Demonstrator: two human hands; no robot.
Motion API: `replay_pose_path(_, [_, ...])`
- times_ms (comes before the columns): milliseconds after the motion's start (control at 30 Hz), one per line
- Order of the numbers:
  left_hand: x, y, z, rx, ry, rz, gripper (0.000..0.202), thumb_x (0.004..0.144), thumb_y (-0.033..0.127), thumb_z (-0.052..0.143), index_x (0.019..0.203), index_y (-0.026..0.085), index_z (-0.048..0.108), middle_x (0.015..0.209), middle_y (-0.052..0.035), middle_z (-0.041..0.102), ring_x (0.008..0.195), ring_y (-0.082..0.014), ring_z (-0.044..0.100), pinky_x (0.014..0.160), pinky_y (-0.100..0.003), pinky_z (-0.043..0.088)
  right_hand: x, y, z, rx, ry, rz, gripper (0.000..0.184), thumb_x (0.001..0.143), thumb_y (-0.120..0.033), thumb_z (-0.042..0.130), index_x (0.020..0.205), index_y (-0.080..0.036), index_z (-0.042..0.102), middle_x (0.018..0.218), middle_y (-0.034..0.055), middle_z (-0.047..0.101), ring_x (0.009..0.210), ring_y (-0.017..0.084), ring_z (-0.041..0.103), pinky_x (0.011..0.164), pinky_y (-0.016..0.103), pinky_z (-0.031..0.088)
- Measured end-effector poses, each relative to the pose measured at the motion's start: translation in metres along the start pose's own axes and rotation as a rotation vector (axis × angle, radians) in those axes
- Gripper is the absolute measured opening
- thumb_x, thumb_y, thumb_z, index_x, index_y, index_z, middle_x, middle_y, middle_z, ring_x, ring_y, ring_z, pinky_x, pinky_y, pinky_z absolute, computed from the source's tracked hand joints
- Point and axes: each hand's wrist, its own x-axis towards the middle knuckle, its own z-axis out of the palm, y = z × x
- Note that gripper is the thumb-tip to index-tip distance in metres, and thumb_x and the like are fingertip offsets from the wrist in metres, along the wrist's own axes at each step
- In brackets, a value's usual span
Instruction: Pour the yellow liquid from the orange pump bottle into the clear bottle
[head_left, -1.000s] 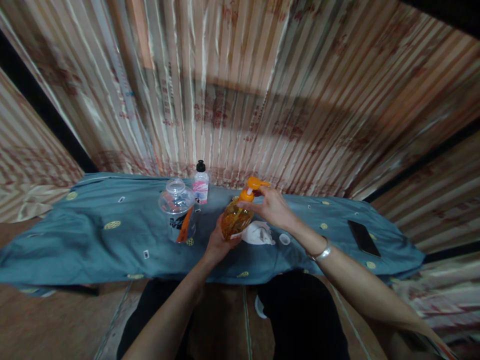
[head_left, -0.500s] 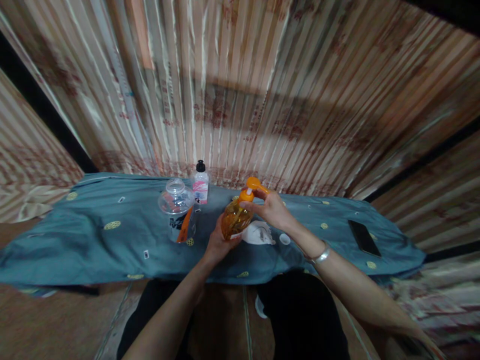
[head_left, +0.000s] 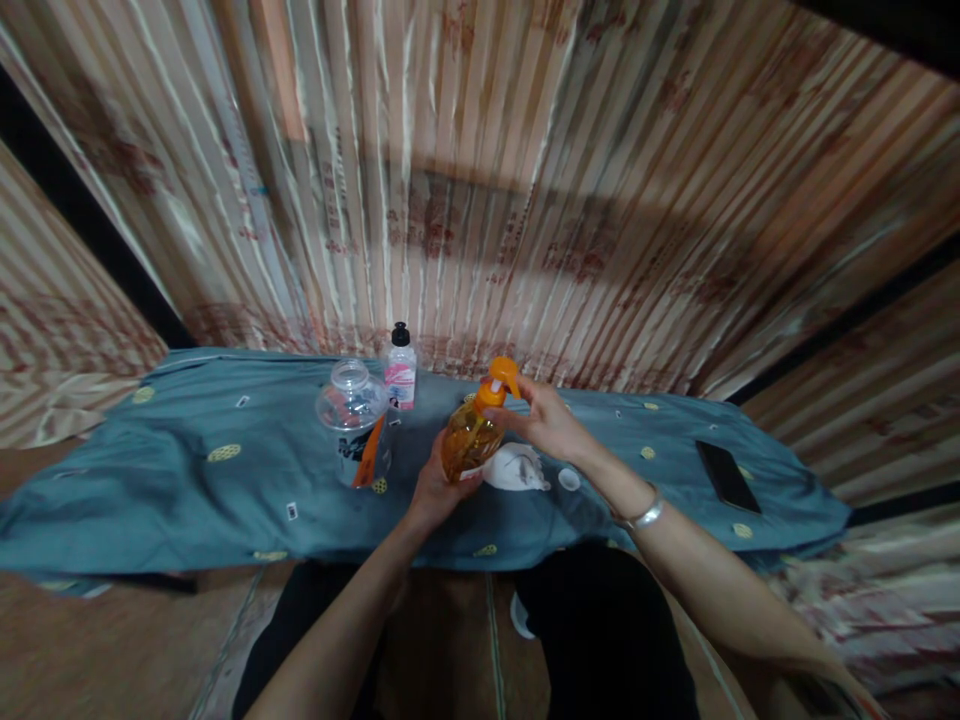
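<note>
My left hand (head_left: 441,490) is wrapped round the lower body of an amber pump bottle (head_left: 471,442), which leans to the right over the cloth. At the bottle's neck, my right hand (head_left: 541,418) grips the orange pump top (head_left: 492,392) between thumb and fingers. The pump's spout points right, toward the right fingers. Just behind the bottle lies a white pouch-like thing (head_left: 517,467) with grey marks. A small white cap (head_left: 569,480) rests beside it, below my right wrist.
Left of the bottle stands a clear plastic container (head_left: 352,425) with a black and orange label. Behind it is a small pink-labelled bottle (head_left: 400,378) with a black top. A dark phone (head_left: 728,476) lies at the right on the teal cloth (head_left: 225,500). Striped curtains hang behind.
The orange pump head has turned, its spout swinging toward me. My right fingers have shifted slightly with it, while my left hand keeps its hold on the bottle.
</note>
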Motion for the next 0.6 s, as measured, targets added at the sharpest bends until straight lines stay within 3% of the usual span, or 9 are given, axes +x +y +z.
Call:
replay_pose_path(167, [0.0,-0.002,0.0,0.024,-0.031,0.037,0.053,0.1,0.042,0.078,0.147,0.022,0.064,0.148,-0.0132,0.068,0.13,-0.0329,0.07,0.111,-0.061,0.059,-0.004,0.004,0.009,-0.081,0.122,0.057,0.053,0.085,-0.07,0.087,0.104,-0.023,0.073,0.108,0.007,0.083,0.107,0.031,0.077,0.105,0.046,0.056])
replay_pose_path(233, [0.0,-0.002,0.0,0.027,-0.037,0.042,0.054,0.1,0.042,0.078,0.148,0.022,0.063,0.149,-0.0133,0.068,0.13,-0.0328,0.07,0.11,-0.061,0.059,-0.005,0.002,0.008,-0.104,0.118,0.082,0.056,0.082,-0.068,0.091,0.11,-0.023,0.074,0.112,0.0073,0.083,0.112,0.032,0.076,0.107,0.047,0.057])
replay_pose_path(367, [0.0,0.0,0.0,0.032,-0.045,0.043,0.053,0.1,0.042,0.078,0.147,0.022,0.064,0.149,-0.0133,0.068,0.131,-0.0329,0.07,0.111,-0.061,0.059,-0.002,-0.006,-0.005,-0.015,-0.002,0.014,0.07,0.081,-0.065,0.093,0.134,-0.024,0.071,0.134,0.0099,0.079,0.13,0.033,0.072,0.117,0.048,0.053])
replay_pose_path(500, [0.0,0.001,-0.001,0.038,-0.046,0.045,0.053,0.1,0.042,0.078,0.146,0.022,0.064,0.149,-0.0133,0.068,0.131,-0.0332,0.069,0.111,-0.061,0.059,0.007,-0.009,-0.017,0.126,-0.202,-0.002,0.057,0.087,-0.066,0.088,0.125,-0.026,0.078,0.13,0.0081,0.081,0.128,0.03,0.074,0.123,0.049,0.051])
replay_pose_path(600, [0.0,0.003,-0.002,0.043,-0.042,0.038,0.052,0.1,0.042,0.078,0.146,0.022,0.065,0.148,-0.0131,0.069,0.13,-0.0327,0.07,0.111,-0.061,0.059,0.012,-0.006,-0.017,0.189,-0.229,0.022,0.056,0.083,-0.067,0.091,0.119,-0.025,0.081,0.122,0.0062,0.084,0.123,0.028,0.076,0.121,0.048,0.054])
